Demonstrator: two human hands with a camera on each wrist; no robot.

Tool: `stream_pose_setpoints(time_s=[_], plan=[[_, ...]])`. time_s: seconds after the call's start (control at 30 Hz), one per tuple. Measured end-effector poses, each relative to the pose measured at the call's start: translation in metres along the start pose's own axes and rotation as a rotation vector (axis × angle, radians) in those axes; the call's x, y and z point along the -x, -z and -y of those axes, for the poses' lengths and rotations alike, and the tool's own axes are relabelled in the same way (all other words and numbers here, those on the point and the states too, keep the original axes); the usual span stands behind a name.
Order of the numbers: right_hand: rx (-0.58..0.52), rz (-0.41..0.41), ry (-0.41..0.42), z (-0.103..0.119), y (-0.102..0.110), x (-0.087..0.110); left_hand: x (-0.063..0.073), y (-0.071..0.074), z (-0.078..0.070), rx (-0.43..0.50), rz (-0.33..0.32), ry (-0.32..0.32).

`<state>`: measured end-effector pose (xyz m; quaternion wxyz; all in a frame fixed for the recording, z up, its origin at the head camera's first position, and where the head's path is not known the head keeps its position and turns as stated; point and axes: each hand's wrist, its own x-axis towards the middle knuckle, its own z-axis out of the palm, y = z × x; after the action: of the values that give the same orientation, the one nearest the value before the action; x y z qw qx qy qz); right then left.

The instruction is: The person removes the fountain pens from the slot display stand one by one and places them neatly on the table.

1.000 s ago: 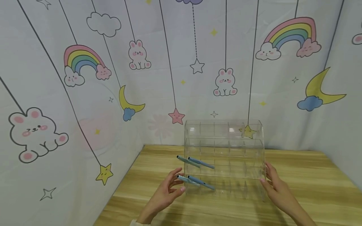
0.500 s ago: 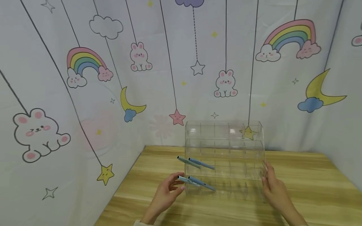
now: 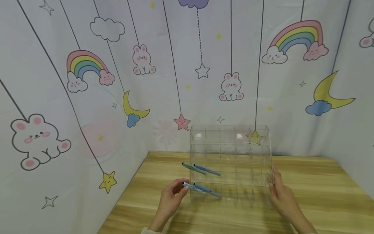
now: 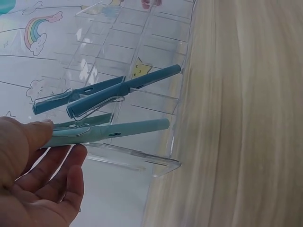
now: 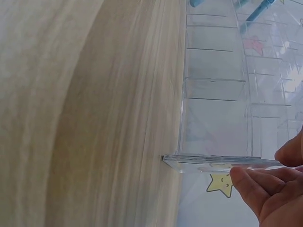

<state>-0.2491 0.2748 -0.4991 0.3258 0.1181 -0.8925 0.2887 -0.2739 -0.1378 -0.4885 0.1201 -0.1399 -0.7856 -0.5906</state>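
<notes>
— Behind, cartoon-printed curtain (image 3: 210, 109); below, wooden table (image 3: 131, 203). With rack (image 3: 233, 177) as clock, what at far left?
— At eight o'clock, left hand (image 3: 170, 197), pinching pale pen (image 4: 132, 127) between thumb and fingers.
— Next?
— At nine, green pen (image 3: 194, 168) and upper blue pen (image 3: 207, 169), tilted in rack; toward seven or eight, lower blue pen (image 3: 207, 190).
— And rack itself?
— Clear, upright on table between both hands, toward five o'clock in head view.
— Farthest right?
— At four, right hand (image 3: 283, 195), gripping rack's side wall.

The right grip (image 5: 277, 190) pinches the clear rack (image 5: 215, 88) by one side.
</notes>
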Motion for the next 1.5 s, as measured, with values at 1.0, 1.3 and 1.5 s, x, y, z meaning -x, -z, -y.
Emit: stream_pose_setpoints(time_s=[1.0, 1.3, 1.5], plan=[[0.016, -0.001, 0.004, -0.006, -0.011, 0.014, -0.005, 0.044, -0.009, 0.057, -0.18, 0.003], [0.001, -0.023, 0.053, -0.006, -0.012, 0.012, -0.008, 0.049, -0.004, 0.022, -0.199, 0.018], [0.015, -0.024, 0.067, -0.007, -0.007, -0.003, -0.023, 0.049, -0.007, 0.007, -0.2, -0.019]])
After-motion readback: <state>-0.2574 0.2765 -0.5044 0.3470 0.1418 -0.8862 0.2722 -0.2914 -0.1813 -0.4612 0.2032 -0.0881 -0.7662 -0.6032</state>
